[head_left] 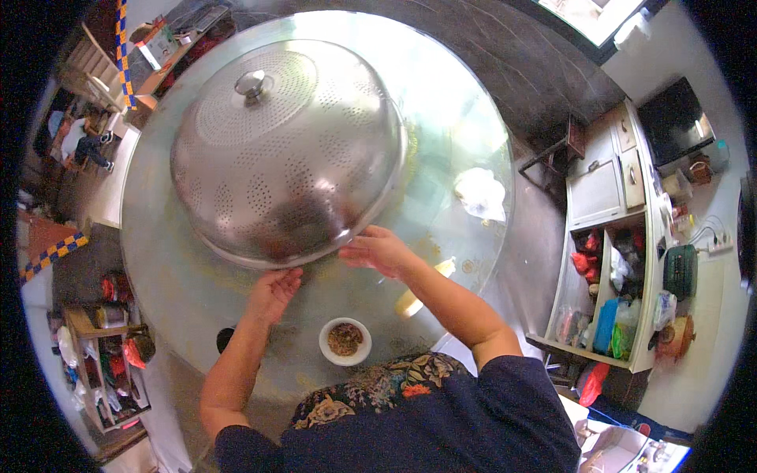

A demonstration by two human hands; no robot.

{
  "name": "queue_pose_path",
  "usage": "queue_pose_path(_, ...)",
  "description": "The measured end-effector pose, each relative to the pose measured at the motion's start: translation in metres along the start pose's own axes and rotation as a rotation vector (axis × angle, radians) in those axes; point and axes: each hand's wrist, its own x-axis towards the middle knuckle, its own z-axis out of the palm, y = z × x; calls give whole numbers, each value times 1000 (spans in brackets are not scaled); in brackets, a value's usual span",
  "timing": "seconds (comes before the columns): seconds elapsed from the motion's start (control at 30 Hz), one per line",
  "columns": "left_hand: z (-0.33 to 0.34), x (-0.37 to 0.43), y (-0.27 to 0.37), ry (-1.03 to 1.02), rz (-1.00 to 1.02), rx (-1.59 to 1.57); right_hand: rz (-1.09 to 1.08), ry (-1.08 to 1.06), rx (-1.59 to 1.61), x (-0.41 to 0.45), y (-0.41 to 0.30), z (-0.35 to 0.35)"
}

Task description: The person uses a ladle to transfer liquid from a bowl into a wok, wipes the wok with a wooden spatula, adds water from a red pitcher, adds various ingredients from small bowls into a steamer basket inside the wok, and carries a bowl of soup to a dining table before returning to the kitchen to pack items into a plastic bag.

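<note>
A large perforated metal dome cover (284,159) with a knob on top sits over the round glass-topped table (195,313). My left hand (280,291) is at its near rim, palm up, the fingertips right by the edge. Farther right along the same rim is my right hand (378,251), its fingers close to or under the edge. Whether either hand bears the cover's weight is not clear. Close to my body stands a white bowl (345,342) of brown, crumbly food. What lies beneath the cover is hidden.
On the table's right side lie a crumpled white plastic bag (482,192) and a pale yellow item (409,304), partly behind my right forearm. A dark round object (225,339) is beside my left forearm. A cabinet (597,177) stands at right, shelves (94,334) at lower left. A person (83,142) sits far left.
</note>
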Motion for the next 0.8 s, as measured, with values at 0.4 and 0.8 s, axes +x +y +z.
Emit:
queue_pose_path(0.4,-13,-7,-18,184,61,-55,-922,648,-1874,-5,-93,-249)
queue_pose_path(0.8,-30,-139,-137,279,219,1063,-929,544,-676,-57,-118,-274)
